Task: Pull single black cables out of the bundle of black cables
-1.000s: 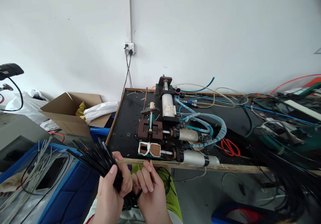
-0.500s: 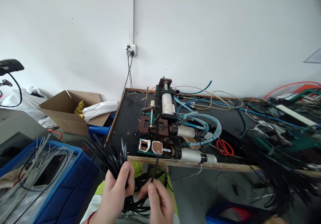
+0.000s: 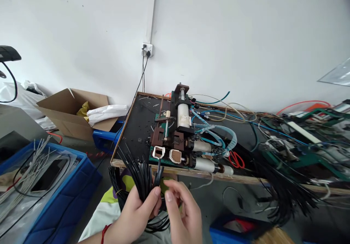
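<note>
A bundle of black cables (image 3: 140, 176) is gripped in the left hand (image 3: 136, 209), with the thumb pressed across it and the fingers closed round it. The bundle is held just in front of the worktop (image 3: 131, 127), near its front edge; its loose ends are fanned upward and its lower lengths are looped beneath the hands. The right hand (image 3: 186, 215) is held just beside the bundle, its thumb and forefinger slightly apart; whether a strand is touched by the curled fingers behind cannot be told.

The cables look light one by one, springy and fairly smooth, so a loose grip would probably let single strands slide out or cross. The bundle is best held round its gathered part, below the fan, with firm, even pressure. A single strand is best pinched a little below its tip, where less bending is likely. Little fragility is suggested, though sharp kinks are best avoided. The trailing loops could be snagged if pulled quickly.
</note>
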Tool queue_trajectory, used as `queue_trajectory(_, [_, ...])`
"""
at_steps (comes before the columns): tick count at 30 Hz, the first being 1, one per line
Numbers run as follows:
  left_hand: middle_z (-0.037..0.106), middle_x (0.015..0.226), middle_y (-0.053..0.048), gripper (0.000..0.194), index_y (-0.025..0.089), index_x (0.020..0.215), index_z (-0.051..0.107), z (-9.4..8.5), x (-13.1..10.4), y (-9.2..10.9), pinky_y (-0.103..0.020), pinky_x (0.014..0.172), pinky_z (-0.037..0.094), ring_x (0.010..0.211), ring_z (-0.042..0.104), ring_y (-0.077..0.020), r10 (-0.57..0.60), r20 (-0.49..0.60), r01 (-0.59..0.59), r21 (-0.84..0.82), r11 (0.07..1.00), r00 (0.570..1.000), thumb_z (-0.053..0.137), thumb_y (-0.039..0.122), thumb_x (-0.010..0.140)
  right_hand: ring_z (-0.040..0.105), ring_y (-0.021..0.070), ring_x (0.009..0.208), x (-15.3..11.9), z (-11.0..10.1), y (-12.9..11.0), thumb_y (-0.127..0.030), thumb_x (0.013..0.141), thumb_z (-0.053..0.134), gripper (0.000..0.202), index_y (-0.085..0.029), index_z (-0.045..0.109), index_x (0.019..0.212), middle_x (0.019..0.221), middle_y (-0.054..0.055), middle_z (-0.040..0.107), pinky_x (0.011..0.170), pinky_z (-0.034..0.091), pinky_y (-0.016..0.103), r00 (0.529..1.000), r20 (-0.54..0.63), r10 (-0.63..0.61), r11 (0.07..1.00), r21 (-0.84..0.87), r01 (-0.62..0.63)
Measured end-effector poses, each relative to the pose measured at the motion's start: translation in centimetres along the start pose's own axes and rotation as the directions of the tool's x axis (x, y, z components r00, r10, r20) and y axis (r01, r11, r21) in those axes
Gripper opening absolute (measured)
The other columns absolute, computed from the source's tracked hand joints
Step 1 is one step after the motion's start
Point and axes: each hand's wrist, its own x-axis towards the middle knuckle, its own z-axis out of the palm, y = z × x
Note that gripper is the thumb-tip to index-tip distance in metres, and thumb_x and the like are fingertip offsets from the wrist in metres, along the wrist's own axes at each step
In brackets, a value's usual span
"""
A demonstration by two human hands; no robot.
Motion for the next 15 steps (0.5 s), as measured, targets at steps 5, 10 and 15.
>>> queue_trajectory(5, [0.048,0.057,0.005,0.049,0.02,0.076,0.058,-0.3,-0.6,-1.1,-0.022,0.047,0.029,0.05,0.034,-0.0091,-0.06,-0.01,0.059,-0.049,0.997,0.998,0.07,0.065,0.092,0.054,0.016,0.061,1.6,1.6,-1.3,-0.038,0.101,0.064,0.029,-0.022,0.068,0.077,0.071,0.0,0.056,0.055,0.044,0.027,0.996,0.084,-0.039,0.993,0.111,0.03])
queue_trajectory(10, [0.064,0.06,0.0,0.045,0.019,0.092,0.071,-0.3,-0.5,-0.9,-0.026,0.046,0.045,0.047,0.051,-0.0144,-0.023,-0.069,0.023,0.0,1.0,0.997,0.068,0.065,0.093,0.06,0.017,0.066,0.8,2.3,0.1,-0.036,0.101,0.065,0.02,-0.022,0.07,0.087,0.077,0.001,0.062,0.06,0.048,0.028,0.988,-0.13,-0.08,0.985,0.14,0.099])
queue_trajectory(15, [0.063,0.055,-0.005,0.062,0.019,0.058,0.066,-0.6,0.4,0.3,-0.027,0.057,0.053,0.053,0.059,-0.0158,0.173,-0.216,-0.155,0.1,0.983,0.961,0.058,0.064,0.1,0.065,0.0141,0.06,0.4,2.5,0.3,-0.045,0.106,0.058,0.02,-0.028,0.063,0.097,0.084,-0.001,0.065,0.058,0.05,0.028,0.935,-0.345,0.084,0.92,0.387,0.06])
